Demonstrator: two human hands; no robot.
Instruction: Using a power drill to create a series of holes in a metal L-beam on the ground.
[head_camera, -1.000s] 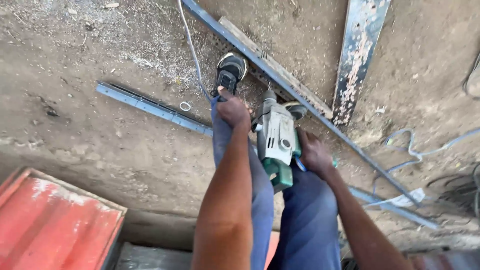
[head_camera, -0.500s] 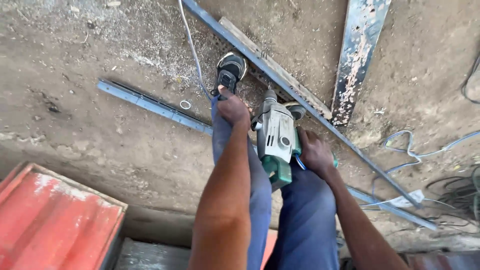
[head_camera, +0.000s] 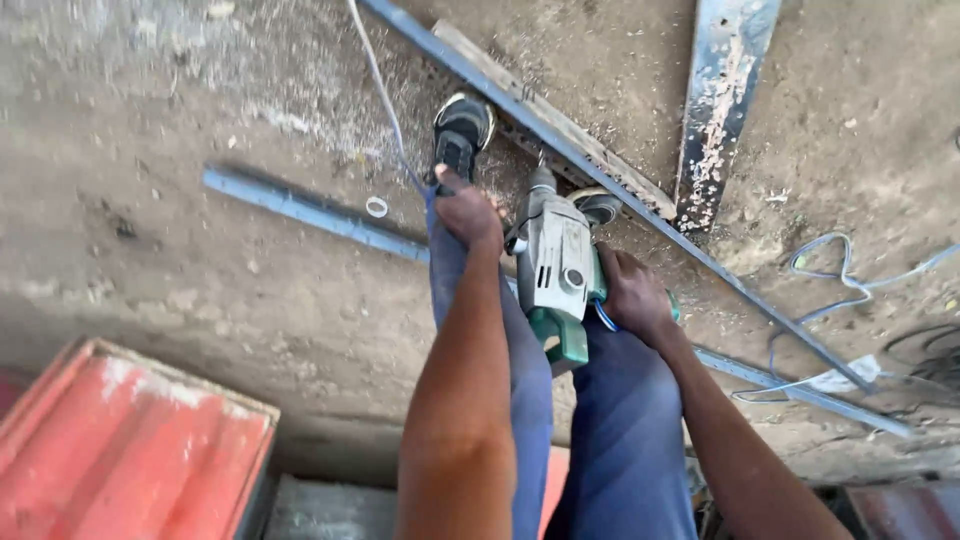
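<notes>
I look down at a grey and green power drill (head_camera: 556, 275) pointed at a long metal bar (head_camera: 560, 140) lying on the dirt floor. My right hand (head_camera: 632, 297) is shut on the drill's green side grip. Resting on the knee of my blue trousers, my left hand (head_camera: 468, 212) closes around the drill's thin cable (head_camera: 378, 90) beside the drill body. My feet in dark shoes (head_camera: 460, 132) stand by the bar.
A second blue metal bar (head_camera: 310, 212) crosses the floor, with a small white ring (head_camera: 376, 207) beside it. A rusty painted beam (head_camera: 722, 95) lies at top right. Loose blue wire (head_camera: 835, 290) curls at right. A red corrugated sheet (head_camera: 120, 450) sits at bottom left.
The drill and both hands have hardly moved; the view has shifted slightly and the drill sits a touch more upright.
</notes>
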